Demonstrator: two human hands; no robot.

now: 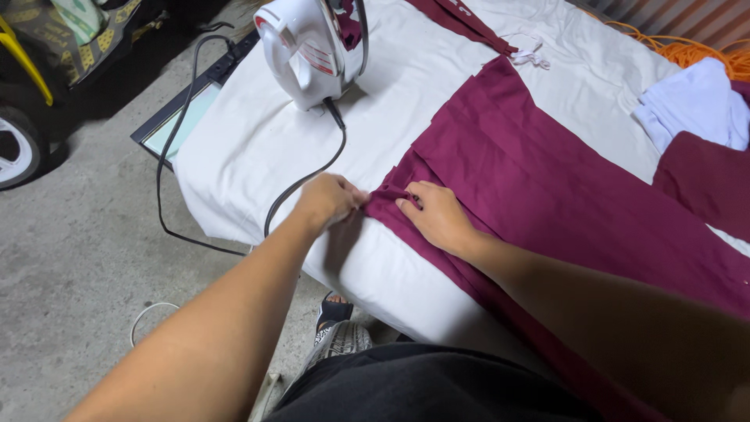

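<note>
A broad table padded with a white sheet [258,141] fills most of what I can see, standing on a bare concrete floor [70,258]. Spread across it lies a long maroon garment [547,187], pleated, its folds fanning out from the near edge toward the far side, where a narrow strip of the same cloth trails off. It seems to have been laid flat like this so the pleats can be set one over another.

At the right, well apart from the hands, a second maroon piece [707,184] lies with a pale bluish-white cloth [695,101] bunched just above it, and orange cord [687,51] shows behind that (set aside, I'd guess, out of the working area).

A white steam iron [308,47] stands upright on its heel at the far left of the sheet, probably so its hot plate stays off the fabric. On its side is a slanted white label with red print, too small to make out. Its black cable [293,191] loops down over the table edge.

Both hands meet at the garment's near corner. The left hand [328,199] is closed, pinching the cloth's edge between fingertips and thumb. The right hand [439,215] rests on the fabric with fingers curled, holding a fold down just beside the left.

Below the table edge, a sandalled foot [334,312] shows.
</note>
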